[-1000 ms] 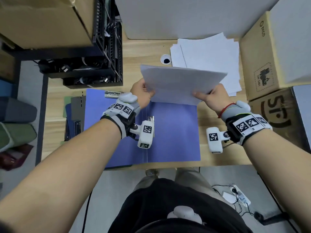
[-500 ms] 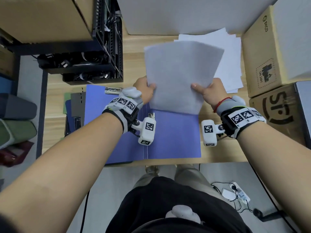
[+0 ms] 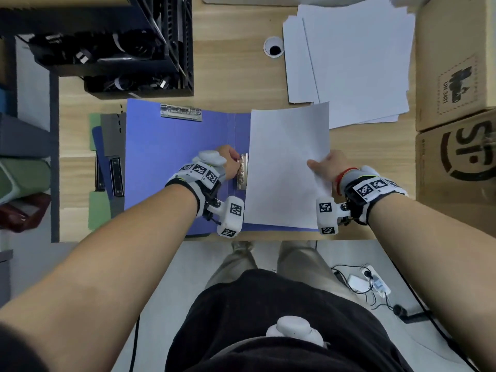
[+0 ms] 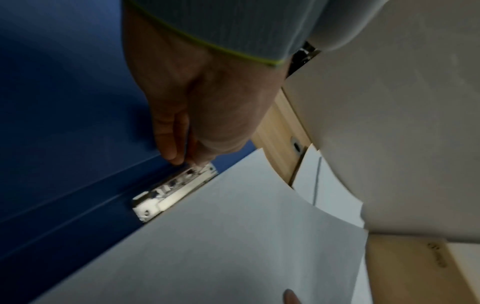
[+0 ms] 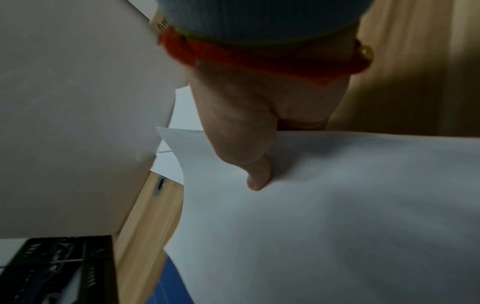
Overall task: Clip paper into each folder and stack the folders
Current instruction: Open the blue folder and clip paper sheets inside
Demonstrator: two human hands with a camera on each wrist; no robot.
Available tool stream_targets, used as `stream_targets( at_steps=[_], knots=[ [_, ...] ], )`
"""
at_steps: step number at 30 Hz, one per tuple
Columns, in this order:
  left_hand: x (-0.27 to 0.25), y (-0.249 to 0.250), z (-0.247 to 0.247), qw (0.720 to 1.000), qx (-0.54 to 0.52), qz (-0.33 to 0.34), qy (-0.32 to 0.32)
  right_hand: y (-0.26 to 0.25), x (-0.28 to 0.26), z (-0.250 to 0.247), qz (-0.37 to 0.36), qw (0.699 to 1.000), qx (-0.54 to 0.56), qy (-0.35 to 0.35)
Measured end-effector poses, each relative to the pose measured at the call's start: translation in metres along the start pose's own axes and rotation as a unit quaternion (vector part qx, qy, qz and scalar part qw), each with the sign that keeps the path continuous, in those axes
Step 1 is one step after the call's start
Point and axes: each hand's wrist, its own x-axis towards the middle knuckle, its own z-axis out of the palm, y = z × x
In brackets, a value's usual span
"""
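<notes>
An open blue folder point(image 3: 171, 157) lies flat at the desk's near edge, one metal clip point(image 3: 181, 112) at its top left, another clip point(image 3: 243, 171) beside the spine. My left hand point(image 3: 229, 165) pinches the end of that spine-side clip point(image 4: 176, 189) with curled fingers point(image 4: 168, 144). A white sheet of paper point(image 3: 287, 167) lies over the folder's right half, its left edge at the clip. My right hand point(image 3: 326, 167) holds the sheet's right edge, thumb on top point(image 5: 257, 176), fingers hidden under the paper point(image 5: 337, 205).
A loose pile of white paper point(image 3: 357, 63) lies at the back right. Cardboard boxes point(image 3: 456, 89) stand along the right side. A black rack point(image 3: 120, 49) sits at the back left. More folders point(image 3: 107, 157) lie left of the blue one.
The sheet, held up in both hands before, has come down onto the folder's right half. My left hand let go of it and took hold of the spine-side clip.
</notes>
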Motion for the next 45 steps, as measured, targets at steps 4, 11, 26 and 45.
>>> stream_targets(
  at_steps=[4,11,26,45],
  knots=[
    [0.006,-0.018,0.004,0.992,0.121,0.003,-0.042,0.011,0.008,0.012,0.015,0.999,-0.029,0.007],
    [0.014,-0.014,0.006,0.979,0.191,0.020,-0.073,0.011,0.016,0.010,0.017,0.999,-0.047,0.002],
    [0.000,-0.006,0.007,0.973,0.221,0.032,-0.059,0.009,0.012,0.008,0.011,0.998,-0.061,-0.003],
    [0.006,-0.034,0.002,0.991,0.043,0.004,-0.126,0.011,0.015,0.009,0.028,0.998,-0.060,-0.006]
  ],
)
